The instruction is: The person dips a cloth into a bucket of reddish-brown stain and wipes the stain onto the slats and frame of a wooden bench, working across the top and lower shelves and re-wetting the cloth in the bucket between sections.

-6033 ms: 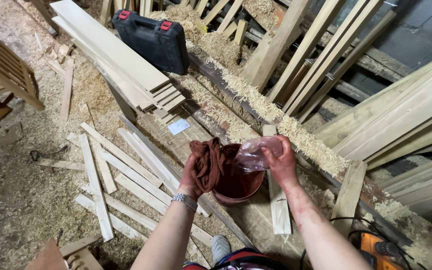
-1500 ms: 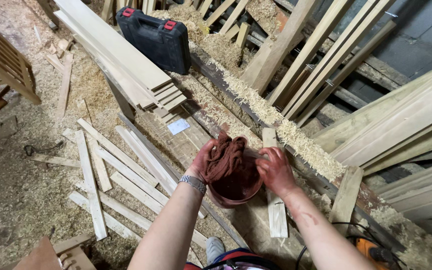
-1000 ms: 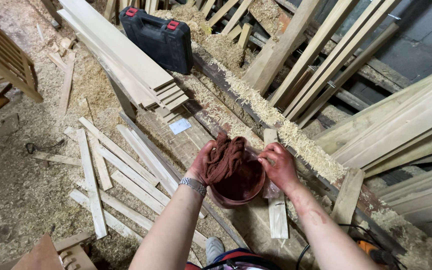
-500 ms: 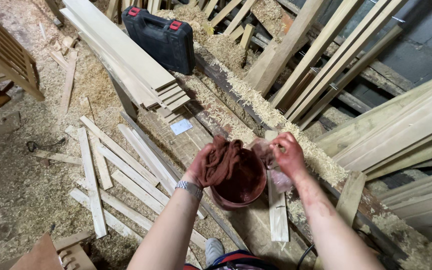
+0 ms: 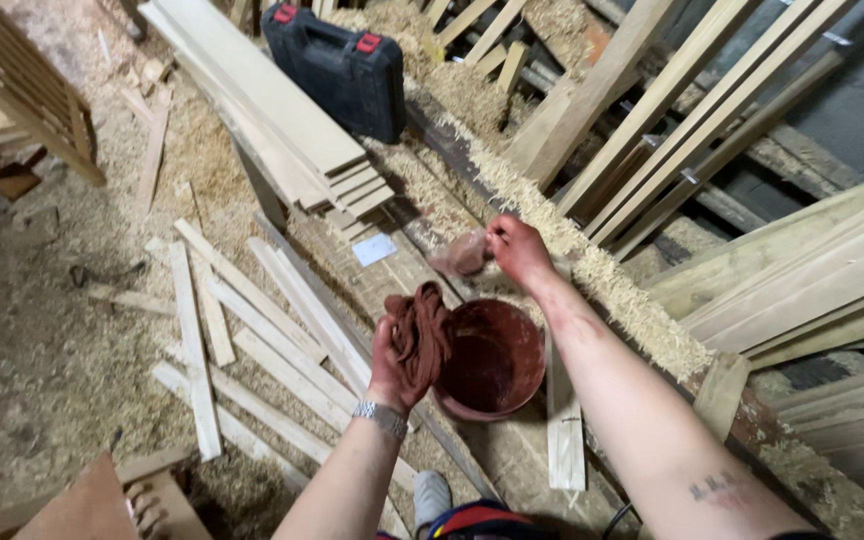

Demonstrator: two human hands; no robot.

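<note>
Two hands busy: left hand (image 5: 392,365) fingers clench a stained rag (image 5: 420,335) beside the bucket (image 5: 492,360), right hand (image 5: 517,248) fingertips pinch a crumpled plastic scrap (image 5: 462,255) beyond it, wiping not begun.

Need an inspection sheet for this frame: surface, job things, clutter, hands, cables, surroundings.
Surface: floor covered in sawdust and shavings.
Job's things: red-brown bucket below the hands; stained rag at its rim; crumpled plastic bag above it.
Clutter: loose wooden slats scattered on the floor; a small white card by the beam.
Hands: left hand grips the rag, wristwatch on the wrist; right hand pinches the bag.
Cables: one dark cable at the bottom edge.
Surroundings: stacked planks, black tool case with red latches, long boards leaning at right.
</note>
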